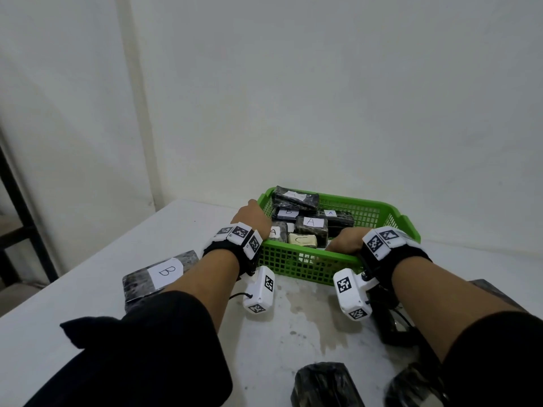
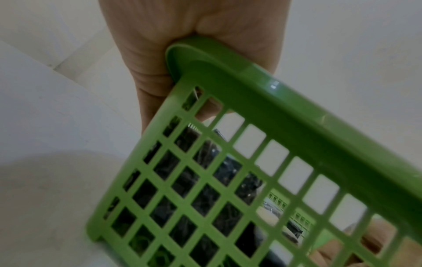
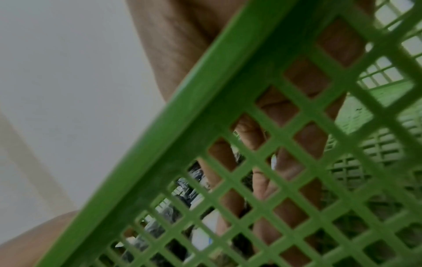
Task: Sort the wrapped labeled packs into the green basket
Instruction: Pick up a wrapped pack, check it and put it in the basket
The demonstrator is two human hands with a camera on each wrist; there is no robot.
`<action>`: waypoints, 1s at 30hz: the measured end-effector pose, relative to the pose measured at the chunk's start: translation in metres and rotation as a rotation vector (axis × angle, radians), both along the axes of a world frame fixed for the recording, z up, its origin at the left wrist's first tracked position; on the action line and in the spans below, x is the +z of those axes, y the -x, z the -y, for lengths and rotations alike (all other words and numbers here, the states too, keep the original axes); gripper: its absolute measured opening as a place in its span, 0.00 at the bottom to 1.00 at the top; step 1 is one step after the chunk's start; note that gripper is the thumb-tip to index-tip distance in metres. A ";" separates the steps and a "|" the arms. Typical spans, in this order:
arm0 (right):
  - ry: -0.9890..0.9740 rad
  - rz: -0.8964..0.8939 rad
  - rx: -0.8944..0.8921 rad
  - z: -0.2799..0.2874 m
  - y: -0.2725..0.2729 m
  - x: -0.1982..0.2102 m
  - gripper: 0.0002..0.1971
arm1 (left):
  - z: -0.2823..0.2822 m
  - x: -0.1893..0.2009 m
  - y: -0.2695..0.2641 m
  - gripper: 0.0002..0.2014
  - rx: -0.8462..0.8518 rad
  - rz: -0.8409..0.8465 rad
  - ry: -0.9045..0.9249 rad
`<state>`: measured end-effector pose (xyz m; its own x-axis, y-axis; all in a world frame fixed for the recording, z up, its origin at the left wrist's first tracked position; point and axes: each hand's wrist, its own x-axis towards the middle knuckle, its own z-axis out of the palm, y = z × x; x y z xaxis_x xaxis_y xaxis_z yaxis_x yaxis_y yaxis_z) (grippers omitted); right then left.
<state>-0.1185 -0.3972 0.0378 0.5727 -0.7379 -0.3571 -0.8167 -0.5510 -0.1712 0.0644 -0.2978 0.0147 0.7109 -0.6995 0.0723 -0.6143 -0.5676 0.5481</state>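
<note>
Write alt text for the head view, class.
Two hands, left hand and right hand, grip the rim of a green basket of wrapped packs lettered A, B and C. A pack marked B lies on the white table.

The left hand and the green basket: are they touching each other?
Touching. In the left wrist view, the left hand wraps the corner of the green basket rim, skin pressed against the plastic with no gap.

pack on table (image 1: 160,274): white label, handwritten "B"
basket pack, centre (image 1: 311,225): "A"
basket pack, left (image 1: 278,232): "A" (partly hidden by the wrist)
dark pack (image 1: 286,213): "B"
right pack (image 1: 338,216): small "A"
pale pack (image 1: 302,240): "C"
</note>
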 end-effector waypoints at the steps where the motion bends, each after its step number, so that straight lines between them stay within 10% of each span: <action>1: 0.001 0.005 0.001 0.000 -0.002 0.000 0.23 | 0.000 0.000 0.000 0.20 0.000 -0.001 0.001; 13: -0.077 0.078 -0.050 -0.007 -0.002 0.005 0.22 | 0.001 -0.001 -0.001 0.19 0.015 -0.031 0.007; 23: -0.168 0.704 -0.183 -0.017 0.038 0.021 0.11 | -0.009 0.012 0.004 0.17 -0.026 -0.067 -0.033; 30: -0.044 0.815 -0.016 -0.072 0.069 0.045 0.05 | -0.049 0.044 0.007 0.14 -0.110 0.029 -0.128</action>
